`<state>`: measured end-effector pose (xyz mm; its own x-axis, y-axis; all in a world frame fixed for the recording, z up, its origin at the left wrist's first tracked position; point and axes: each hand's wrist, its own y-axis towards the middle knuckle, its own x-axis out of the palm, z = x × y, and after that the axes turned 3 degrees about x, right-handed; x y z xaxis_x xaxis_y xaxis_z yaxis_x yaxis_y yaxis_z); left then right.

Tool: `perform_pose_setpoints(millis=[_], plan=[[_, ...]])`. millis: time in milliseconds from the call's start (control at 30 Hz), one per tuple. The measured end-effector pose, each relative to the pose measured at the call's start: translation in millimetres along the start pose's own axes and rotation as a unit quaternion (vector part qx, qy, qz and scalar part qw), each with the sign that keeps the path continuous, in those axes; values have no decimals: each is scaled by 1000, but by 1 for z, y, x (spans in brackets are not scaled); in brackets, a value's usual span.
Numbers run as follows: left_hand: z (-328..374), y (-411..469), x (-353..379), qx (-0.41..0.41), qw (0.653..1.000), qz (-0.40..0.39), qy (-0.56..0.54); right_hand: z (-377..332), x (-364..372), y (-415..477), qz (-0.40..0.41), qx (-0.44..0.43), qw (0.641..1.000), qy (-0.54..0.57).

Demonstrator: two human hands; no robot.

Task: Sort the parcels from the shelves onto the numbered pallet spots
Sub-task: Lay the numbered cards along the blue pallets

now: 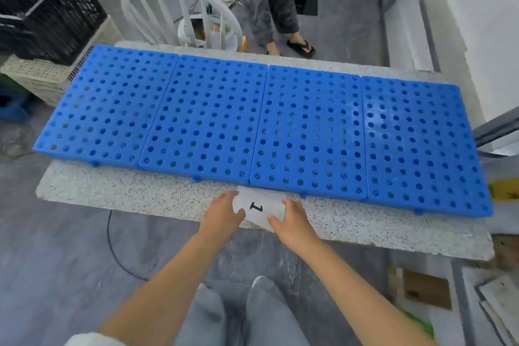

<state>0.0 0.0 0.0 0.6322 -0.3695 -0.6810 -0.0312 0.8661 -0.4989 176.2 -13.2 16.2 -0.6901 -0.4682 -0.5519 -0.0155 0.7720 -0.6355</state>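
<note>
A row of several blue perforated pallet panels (219,109) lies across a speckled slab (118,191); nothing rests on them. At the slab's near edge, in front of the seam between two middle panels, is a white paper label printed with the number 1 (257,206). My left hand (224,213) grips its left side and my right hand (289,219) grips its right side, fingers curled over the paper. No parcels or shelves are in sight.
A person in patterned trousers and sandals (269,3) stands beyond the slab, beside a white wheel-shaped frame (179,8). Dark and beige crates (47,8) are stacked at the far left. A white shelf unit (460,22) stands on the right. A black cable (115,250) runs over the floor.
</note>
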Motion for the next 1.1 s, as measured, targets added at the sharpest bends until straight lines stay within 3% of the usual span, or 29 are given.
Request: perform_pose_setpoints(millis=[167,367,567,767,900,1000,1100], plan=[[-5,16,5,-11,998,-10,66,-3,12,28,42,101,990,93],[-9,25,12,-5,996,-25,85,-19,21,44,74,200,944,250],[-7,30,11,-19,998,-35,44,-19,33,48,113,214,889,389],[-13,30,14,2,999,-18,38,-21,42,46,128,217,879,405],[-16,28,16,18,999,-11,45,-21,41,48,107,229,847,467],[-17,28,17,24,999,-10,48,-22,44,47,57,257,865,427],[-18,27,16,30,998,-13,46,-16,50,45,67,237,901,357]])
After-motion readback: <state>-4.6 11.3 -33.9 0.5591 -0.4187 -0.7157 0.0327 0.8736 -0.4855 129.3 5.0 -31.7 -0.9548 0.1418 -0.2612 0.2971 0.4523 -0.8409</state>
